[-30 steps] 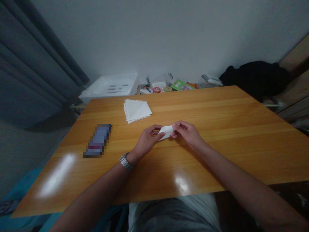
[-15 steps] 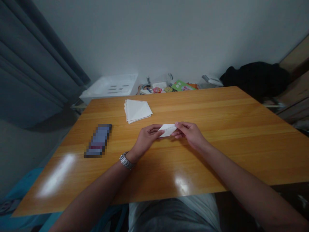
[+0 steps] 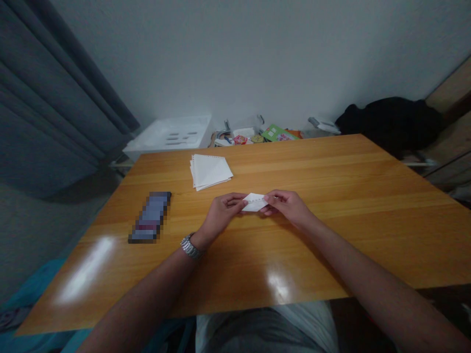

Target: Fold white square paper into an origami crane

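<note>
Hands: left hand (image 3: pixel 220 214) and right hand (image 3: pixel 290 207) pinch opposite ends, thumbs on top
Held: small folded white paper piece (image 3: pixel 254 202) with a perforated edge, above the glossy wooden bench (image 3: pixel 235 274)
Handling: likely light, crease-prone; best gripped at its ends
Nearby: loose white paper stack (image 3: pixel 211 171), farther off

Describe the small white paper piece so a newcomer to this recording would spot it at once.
Start with the large, glossy wooden table. Near its middle, the left hand and the right hand hold a small, angular piece of white paper between them. Unlike the larger white sheets lying stacked farther back, it is held at both ends, with a row of small marks across it.
</note>
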{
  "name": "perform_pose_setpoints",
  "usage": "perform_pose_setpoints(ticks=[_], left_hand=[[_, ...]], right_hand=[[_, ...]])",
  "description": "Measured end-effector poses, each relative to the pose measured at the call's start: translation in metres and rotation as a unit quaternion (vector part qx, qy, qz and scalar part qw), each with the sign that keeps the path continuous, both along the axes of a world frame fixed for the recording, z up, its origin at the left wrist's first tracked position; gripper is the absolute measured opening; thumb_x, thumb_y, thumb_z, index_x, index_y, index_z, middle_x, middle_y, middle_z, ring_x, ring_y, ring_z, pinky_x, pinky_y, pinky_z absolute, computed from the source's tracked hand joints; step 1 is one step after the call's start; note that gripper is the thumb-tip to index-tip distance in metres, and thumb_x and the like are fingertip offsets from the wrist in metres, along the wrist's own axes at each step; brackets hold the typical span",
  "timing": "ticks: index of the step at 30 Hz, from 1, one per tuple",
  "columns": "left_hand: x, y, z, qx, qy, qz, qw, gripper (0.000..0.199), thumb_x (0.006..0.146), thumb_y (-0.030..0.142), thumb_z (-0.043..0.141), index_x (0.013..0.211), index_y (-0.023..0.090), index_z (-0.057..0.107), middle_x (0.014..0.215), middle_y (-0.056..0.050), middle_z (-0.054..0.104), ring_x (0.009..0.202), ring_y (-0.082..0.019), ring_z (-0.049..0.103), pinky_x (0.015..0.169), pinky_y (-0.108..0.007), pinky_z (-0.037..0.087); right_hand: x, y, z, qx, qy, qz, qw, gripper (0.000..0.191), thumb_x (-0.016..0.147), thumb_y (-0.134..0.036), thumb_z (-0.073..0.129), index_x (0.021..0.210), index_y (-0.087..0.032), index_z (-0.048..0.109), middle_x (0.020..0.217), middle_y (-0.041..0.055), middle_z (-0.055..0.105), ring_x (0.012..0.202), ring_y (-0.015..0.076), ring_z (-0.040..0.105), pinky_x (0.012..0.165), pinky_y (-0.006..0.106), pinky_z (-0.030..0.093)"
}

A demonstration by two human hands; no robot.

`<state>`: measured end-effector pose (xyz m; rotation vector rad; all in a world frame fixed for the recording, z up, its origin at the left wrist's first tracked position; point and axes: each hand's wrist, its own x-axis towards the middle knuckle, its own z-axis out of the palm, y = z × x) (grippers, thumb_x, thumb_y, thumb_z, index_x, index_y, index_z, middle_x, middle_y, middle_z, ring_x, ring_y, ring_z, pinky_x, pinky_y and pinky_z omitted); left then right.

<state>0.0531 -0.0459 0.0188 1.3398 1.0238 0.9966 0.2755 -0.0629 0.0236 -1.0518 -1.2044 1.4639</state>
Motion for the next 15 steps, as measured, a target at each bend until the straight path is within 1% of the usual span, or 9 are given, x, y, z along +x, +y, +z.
perform_pose_setpoints(ticks=[2, 5, 8, 11, 13, 15], left_hand=[[-0.002, 0.001, 0.0, -0.003, 0.002, -0.005, 1.0, 0.039, 0.078, 0.038, 0.08, 0.108, 0.013, 0.075, 0.099, -0.012, 0.078, 0.084, -0.02, 0.074, 0.069, -0.027, 0.061], [-0.005, 0.003, 0.003, -0.023, -0.024, -0.016, 0.999, 0.041, 0.08, 0.04, 0.079, 0.11, 0.013, 0.074, 0.106, -0.013, 0.077, 0.091, -0.021, 0.073, 0.077, -0.03, 0.062], [-0.008, 0.002, 0.008, -0.036, -0.036, -0.027, 0.998, 0.042, 0.081, 0.042, 0.077, 0.112, 0.014, 0.075, 0.114, -0.013, 0.075, 0.097, -0.021, 0.072, 0.084, -0.032, 0.061], [-0.009, 0.002, 0.011, -0.036, -0.023, -0.028, 0.999, 0.041, 0.082, 0.042, 0.077, 0.112, 0.014, 0.076, 0.114, -0.013, 0.075, 0.096, -0.021, 0.072, 0.084, -0.032, 0.061], [-0.008, 0.003, 0.011, -0.025, -0.014, -0.024, 0.999, 0.041, 0.082, 0.042, 0.076, 0.111, 0.013, 0.076, 0.112, -0.013, 0.075, 0.094, -0.022, 0.073, 0.084, -0.033, 0.061], [-0.008, 0.003, 0.009, 0.005, 0.009, -0.016, 1.0, 0.04, 0.084, 0.042, 0.075, 0.111, 0.013, 0.075, 0.109, -0.012, 0.076, 0.093, -0.022, 0.073, 0.082, -0.034, 0.061]], right_hand=[[0.002, 0.002, -0.003, -0.001, -0.007, -0.007, 1.0, 0.04, 0.077, -0.051, 0.08, 0.092, -0.014, 0.076, 0.083, 0.0097, 0.078, 0.07, 0.0182, 0.075, 0.066, 0.028, 0.064], [0.006, 0.005, -0.007, -0.02, 0.008, -0.016, 1.0, 0.037, 0.08, -0.047, 0.079, 0.096, -0.014, 0.077, 0.088, 0.0117, 0.079, 0.071, 0.0183, 0.076, 0.064, 0.025, 0.064], [0.01, 0.007, -0.007, -0.047, 0.027, 0.023, 0.998, 0.036, 0.084, -0.045, 0.077, 0.101, -0.014, 0.077, 0.096, 0.0138, 0.079, 0.077, 0.0197, 0.077, 0.067, 0.026, 0.064], [0.012, 0.007, -0.005, -0.062, 0.028, 0.062, 0.996, 0.037, 0.086, -0.046, 0.074, 0.103, -0.013, 0.076, 0.098, 0.0148, 0.079, 0.08, 0.0212, 0.077, 0.07, 0.028, 0.065], [0.012, 0.007, -0.005, -0.064, 0.023, 0.062, 0.996, 0.039, 0.086, -0.047, 0.073, 0.103, -0.012, 0.075, 0.098, 0.0153, 0.079, 0.08, 0.0213, 0.077, 0.071, 0.029, 0.064], [0.012, 0.008, -0.007, -0.053, 0.007, 0.058, 0.997, 0.041, 0.087, -0.049, 0.072, 0.104, -0.012, 0.074, 0.098, 0.0153, 0.078, 0.081, 0.0217, 0.077, 0.074, 0.032, 0.064]])
